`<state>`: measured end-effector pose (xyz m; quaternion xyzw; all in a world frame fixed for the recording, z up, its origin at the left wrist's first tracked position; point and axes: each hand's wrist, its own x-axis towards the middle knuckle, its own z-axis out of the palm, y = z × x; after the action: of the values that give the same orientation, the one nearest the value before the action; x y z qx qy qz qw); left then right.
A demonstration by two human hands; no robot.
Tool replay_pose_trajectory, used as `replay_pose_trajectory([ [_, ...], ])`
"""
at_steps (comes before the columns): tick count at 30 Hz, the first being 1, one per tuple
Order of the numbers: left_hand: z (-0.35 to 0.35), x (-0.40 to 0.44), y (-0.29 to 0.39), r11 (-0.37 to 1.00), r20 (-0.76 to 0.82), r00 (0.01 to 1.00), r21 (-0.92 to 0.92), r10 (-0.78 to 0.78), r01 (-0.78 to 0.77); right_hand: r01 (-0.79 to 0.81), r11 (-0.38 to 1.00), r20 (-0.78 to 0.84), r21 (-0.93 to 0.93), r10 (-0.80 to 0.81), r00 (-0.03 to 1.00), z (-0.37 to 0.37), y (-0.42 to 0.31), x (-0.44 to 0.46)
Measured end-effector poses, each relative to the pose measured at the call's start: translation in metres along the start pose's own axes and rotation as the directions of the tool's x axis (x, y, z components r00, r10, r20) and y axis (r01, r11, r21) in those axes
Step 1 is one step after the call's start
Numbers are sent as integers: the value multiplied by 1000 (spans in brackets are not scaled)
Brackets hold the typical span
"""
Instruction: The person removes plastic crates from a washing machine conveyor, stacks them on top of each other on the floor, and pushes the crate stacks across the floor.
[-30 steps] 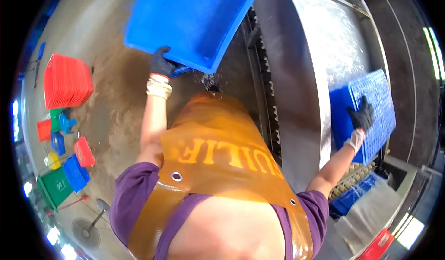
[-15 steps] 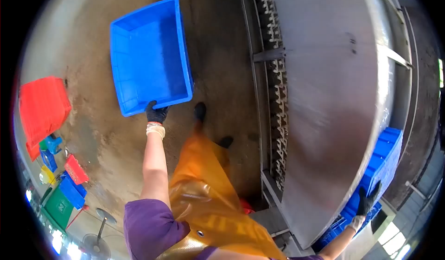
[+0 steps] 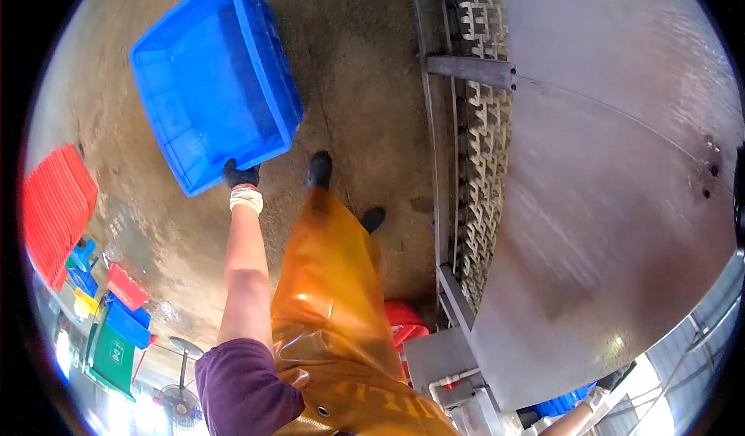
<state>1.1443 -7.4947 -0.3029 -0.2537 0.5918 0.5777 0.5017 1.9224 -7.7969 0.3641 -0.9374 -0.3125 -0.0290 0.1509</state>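
Observation:
My left hand [image 3: 242,176], in a dark glove with a pale cuff, is closed on the near rim of a large blue plastic crate [image 3: 209,71]. The crate is tilted, its open top facing me, and I see nothing in it. At the lower right edge of the view, my right hand [image 3: 607,389] is partly hidden by the steel surface and the frame's edge. It is beside a blue plastic container [image 3: 565,402], of which only a small part shows. Its fingers are not clearly visible.
A broad steel surface [image 3: 597,203] stands at right, with a pale toothed chain belt [image 3: 485,141] along its near side. Stacked red crates [image 3: 60,211], a green bin [image 3: 112,354] and a fan [image 3: 180,405] are at left. A red container [image 3: 403,323] sits near my legs.
The blue crate, held by my left hand, has shifted left and up in view and turned. My right hand has moved lower in the frame, and less of the blue container beside it shows.

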Motion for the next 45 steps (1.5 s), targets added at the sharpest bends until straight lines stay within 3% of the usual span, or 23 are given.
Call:
replay_pose_trajectory([
  [6,-1,1,6,996,3,996,-36,-86,86,126,978,148,-164,-102,984,57,-103,11],
  [8,15,-23,5,949,-200,980,312,11,53,152,976,184,-156,-122,975,68,-124,13],
  [9,17,-28,4,864,-132,990,503,53,21,152,978,188,-143,-124,974,70,-132,12],
  [12,123,-190,-21,749,365,862,443,351,-493,126,987,181,-99,-107,978,87,-155,2],
  [13,172,-269,-26,747,520,810,417,270,-517,115,987,161,-114,-95,982,87,-160,1],
  [15,240,-426,-49,661,831,481,197,279,-724,251,941,82,-228,-239,968,87,-143,10],
  [17,282,-522,-81,864,993,57,-65,108,-499,315,829,29,-462,-342,939,84,-168,9],
  [19,301,-635,-104,684,898,-438,-295,-40,-668,270,858,17,-438,-292,956,88,-162,9],
  [21,331,-701,-148,504,665,-690,-507,-287,-699,226,885,63,-408,-219,974,82,-177,6],
  [24,341,-731,-232,127,426,-562,-707,-710,-696,327,897,1,-298,-343,939,76,-169,-6],
  [26,315,-751,-273,326,234,-607,-670,-759,-667,486,872,-101,-56,-489,866,52,-134,-23],
  [28,309,-740,-293,431,284,-636,-536,-718,-726,591,790,-263,160,-543,797,34,-115,-59],
  [29,300,-747,-287,489,357,-644,-436,-677,-756,567,790,-331,231,-485,810,30,-106,-84],
  [30,290,-759,-280,568,375,-572,-133,-729,-812,494,780,-353,384,-370,859,24,-100,-111],
  [31,284,-774,-277,544,379,-650,-357,-658,-759,386,781,-321,491,-250,913,20,-91,-136],
  [32,280,-784,-272,490,367,-728,-557,-580,-671,59,728,-42,683,-42,998,25,-84,-162],
  [34,264,-831,-254,459,348,-804,-681,-483,-571,-390,115,387,914,49,921,35,-75,-195],
  [36,257,-872,-239,453,363,-809,-688,-462,-567,-486,-136,492,863,14,870,30,-86,-208],
  [39,246,-901,-227,383,355,-772,-712,-528,-589,-356,-283,355,891,-55,933,47,-106,-211],
  [41,242,-906,-214,376,358,-802,-742,-479,-556,-311,-657,299,687,-135,945,72,-109,-199],
  [42,233,-913,-199,341,351,-824,-784,-445,-519,-394,-557,367,730,-167,915,58,-118,-187],
  [44,216,-932,-164,300,356,-853,-825,-381,-478,-348,-866,419,359,-183,889,73,-136,-177],
  [45,215,-939,-146,260,368,-809,-815,-458,-518,-272,-859,338,435,-124,933,45,-166,-191],
])
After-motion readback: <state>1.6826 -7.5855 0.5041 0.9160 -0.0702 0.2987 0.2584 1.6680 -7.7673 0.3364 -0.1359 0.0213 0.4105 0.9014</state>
